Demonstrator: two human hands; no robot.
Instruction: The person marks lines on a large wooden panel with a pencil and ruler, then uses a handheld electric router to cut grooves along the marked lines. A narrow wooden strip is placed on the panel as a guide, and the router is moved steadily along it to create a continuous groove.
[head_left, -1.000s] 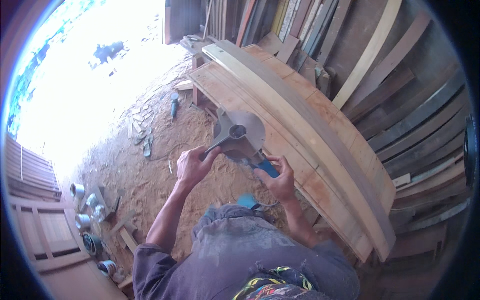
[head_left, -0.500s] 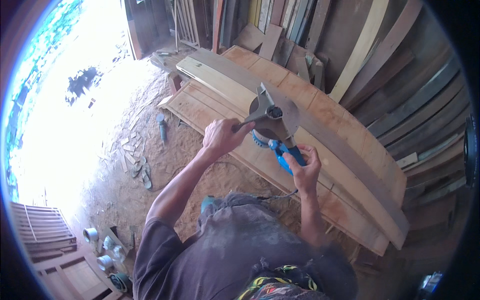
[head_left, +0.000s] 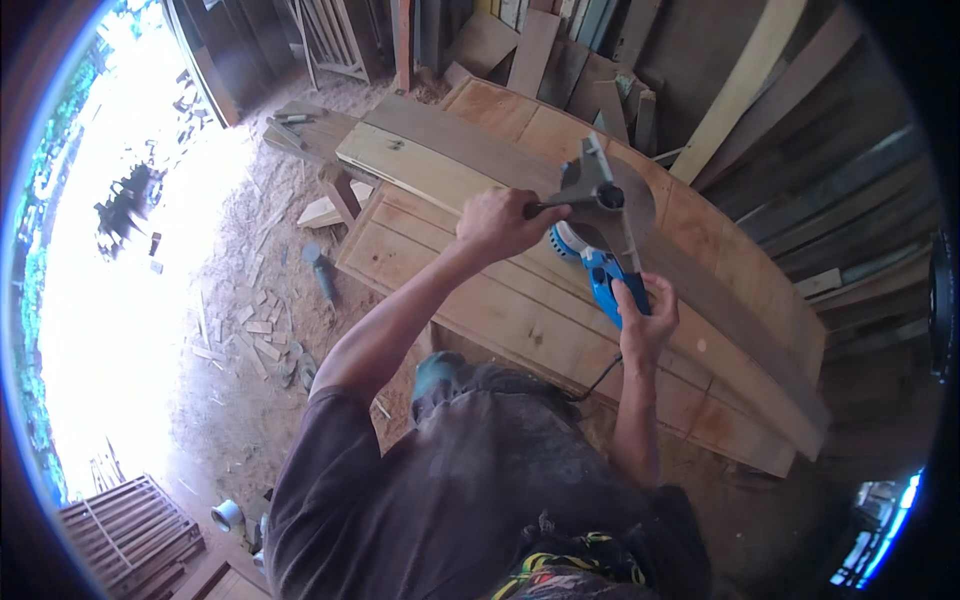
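Note:
In front of me is a blue corded power tool (head_left: 602, 283) with a wide grey disc and a three-armed metal piece (head_left: 600, 195) on top. My left hand (head_left: 505, 222) is closed on the near left arm of that metal piece. My right hand (head_left: 648, 302) grips the blue body from the right, thumb on its near side. A black cord runs from it toward my waist. Beneath the tool lie a pale thick plank (head_left: 440, 175), a greyish-brown plank (head_left: 480, 135) and a panelled board (head_left: 500, 310). Whether the disc touches the wood cannot be told.
Another panelled board (head_left: 745, 255) lies beyond the planks. Many boards (head_left: 800, 110) lean against the right wall. On the dusty floor at left are a blue-grey hand tool (head_left: 320, 272), wood offcuts (head_left: 262, 330) and sandals. A slatted wooden frame (head_left: 130, 525) lies at lower left.
Both hands have carried the tool to the right and slightly away, over the greyish-brown plank. My view has shifted and tilted a little. The grip of each hand looks unchanged.

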